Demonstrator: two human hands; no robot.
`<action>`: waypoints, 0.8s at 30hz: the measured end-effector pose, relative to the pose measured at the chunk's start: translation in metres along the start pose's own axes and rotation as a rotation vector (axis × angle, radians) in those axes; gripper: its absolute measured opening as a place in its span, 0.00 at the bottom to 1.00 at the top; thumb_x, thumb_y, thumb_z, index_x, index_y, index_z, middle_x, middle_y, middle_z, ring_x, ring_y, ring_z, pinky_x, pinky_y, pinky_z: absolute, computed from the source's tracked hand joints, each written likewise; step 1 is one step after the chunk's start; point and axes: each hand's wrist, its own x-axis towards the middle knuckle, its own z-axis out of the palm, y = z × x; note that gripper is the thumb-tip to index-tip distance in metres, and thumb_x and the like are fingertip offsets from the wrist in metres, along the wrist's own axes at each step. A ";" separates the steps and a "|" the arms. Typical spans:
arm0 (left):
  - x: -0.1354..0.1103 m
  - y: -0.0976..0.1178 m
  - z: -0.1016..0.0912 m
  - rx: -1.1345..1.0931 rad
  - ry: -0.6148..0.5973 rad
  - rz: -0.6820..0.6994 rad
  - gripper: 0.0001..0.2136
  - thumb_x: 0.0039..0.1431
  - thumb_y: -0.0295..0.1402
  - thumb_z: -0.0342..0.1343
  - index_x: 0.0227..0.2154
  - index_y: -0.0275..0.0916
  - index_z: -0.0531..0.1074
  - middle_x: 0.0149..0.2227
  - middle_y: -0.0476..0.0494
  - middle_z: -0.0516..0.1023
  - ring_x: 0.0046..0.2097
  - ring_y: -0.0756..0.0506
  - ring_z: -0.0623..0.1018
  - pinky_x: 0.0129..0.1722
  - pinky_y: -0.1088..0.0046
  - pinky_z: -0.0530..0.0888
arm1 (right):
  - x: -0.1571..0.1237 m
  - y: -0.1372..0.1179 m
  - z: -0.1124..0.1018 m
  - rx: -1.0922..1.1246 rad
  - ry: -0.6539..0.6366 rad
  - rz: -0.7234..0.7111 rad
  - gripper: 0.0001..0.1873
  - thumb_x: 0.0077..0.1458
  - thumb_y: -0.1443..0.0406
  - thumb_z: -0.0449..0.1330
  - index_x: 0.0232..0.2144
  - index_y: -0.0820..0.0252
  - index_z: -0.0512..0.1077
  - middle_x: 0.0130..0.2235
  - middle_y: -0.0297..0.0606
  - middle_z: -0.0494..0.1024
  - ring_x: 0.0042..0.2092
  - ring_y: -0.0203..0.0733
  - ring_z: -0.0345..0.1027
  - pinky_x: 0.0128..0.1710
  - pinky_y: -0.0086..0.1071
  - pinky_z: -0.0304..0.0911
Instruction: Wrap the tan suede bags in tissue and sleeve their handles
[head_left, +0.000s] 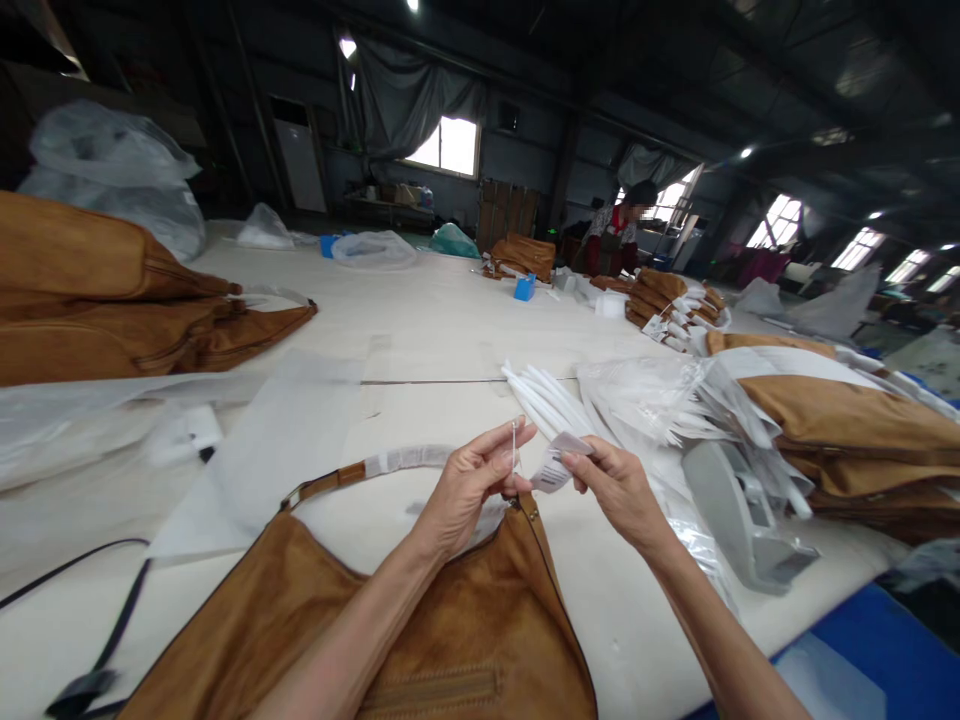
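Note:
A tan suede handbag [465, 620] lies on the white table [420, 320] just in front of me, its strap [375, 468] partly wrapped in white paper. My left hand [472, 485] is pinched on a thin white tag loop [514, 440] at the bag's strap ring. My right hand [611, 485] pinches a white paper hang tag [559, 462] beside it. The two hands are close together above the bag's upper corner.
Stacks of tan bags lie at the left [105, 290] and right [847, 420]. White paper strips [547, 400] and clear plastic bags [645, 395] lie ahead. A grey tagging gun [742, 520] rests to the right. A person [615, 235] works at the table's far end.

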 end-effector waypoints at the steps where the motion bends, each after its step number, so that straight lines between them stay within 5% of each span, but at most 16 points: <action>1: -0.001 0.002 0.001 0.020 0.000 0.013 0.24 0.52 0.35 0.68 0.53 0.44 0.75 0.59 0.33 0.72 0.27 0.53 0.78 0.30 0.77 0.75 | 0.004 -0.006 -0.001 -0.036 -0.070 -0.006 0.18 0.61 0.53 0.58 0.25 0.58 0.70 0.23 0.29 0.66 0.27 0.35 0.59 0.28 0.29 0.55; 5: -0.003 0.008 0.003 0.150 -0.015 0.025 0.27 0.50 0.37 0.68 0.55 0.41 0.74 0.50 0.34 0.79 0.25 0.51 0.77 0.26 0.76 0.76 | 0.014 -0.021 0.005 -0.118 -0.307 -0.015 0.16 0.62 0.55 0.57 0.27 0.59 0.70 0.25 0.29 0.67 0.28 0.34 0.59 0.30 0.27 0.54; 8: -0.006 0.013 0.005 0.294 -0.039 0.021 0.26 0.51 0.36 0.66 0.54 0.36 0.75 0.28 0.44 0.82 0.23 0.50 0.76 0.24 0.77 0.75 | 0.017 -0.023 0.015 -0.125 -0.339 -0.027 0.14 0.62 0.56 0.57 0.30 0.59 0.73 0.27 0.30 0.71 0.31 0.35 0.62 0.32 0.28 0.56; 10: -0.007 0.016 0.006 0.361 -0.043 0.039 0.24 0.52 0.33 0.64 0.54 0.36 0.74 0.23 0.49 0.78 0.24 0.50 0.77 0.25 0.79 0.75 | 0.016 -0.023 0.022 -0.111 -0.312 0.005 0.15 0.60 0.55 0.59 0.28 0.60 0.74 0.27 0.31 0.72 0.30 0.35 0.62 0.31 0.28 0.56; 13: -0.009 0.020 0.007 0.464 -0.041 0.106 0.22 0.54 0.31 0.61 0.54 0.39 0.75 0.28 0.50 0.80 0.26 0.51 0.78 0.27 0.79 0.77 | 0.010 -0.024 0.028 0.009 -0.275 0.107 0.17 0.56 0.53 0.62 0.25 0.60 0.72 0.24 0.30 0.70 0.28 0.35 0.62 0.29 0.28 0.56; 17: -0.010 0.019 0.004 0.602 -0.056 0.176 0.21 0.58 0.31 0.58 0.56 0.42 0.73 0.29 0.50 0.80 0.28 0.51 0.79 0.28 0.79 0.77 | 0.000 -0.024 0.027 0.073 -0.263 0.120 0.12 0.53 0.55 0.64 0.32 0.59 0.75 0.32 0.34 0.75 0.37 0.41 0.68 0.38 0.32 0.62; 24: -0.012 0.008 0.005 0.940 -0.083 0.375 0.21 0.61 0.27 0.53 0.56 0.46 0.73 0.39 0.49 0.84 0.35 0.47 0.82 0.37 0.75 0.78 | -0.003 -0.020 0.039 0.089 0.114 0.002 0.08 0.53 0.59 0.64 0.31 0.58 0.75 0.38 0.36 0.73 0.42 0.43 0.69 0.42 0.35 0.65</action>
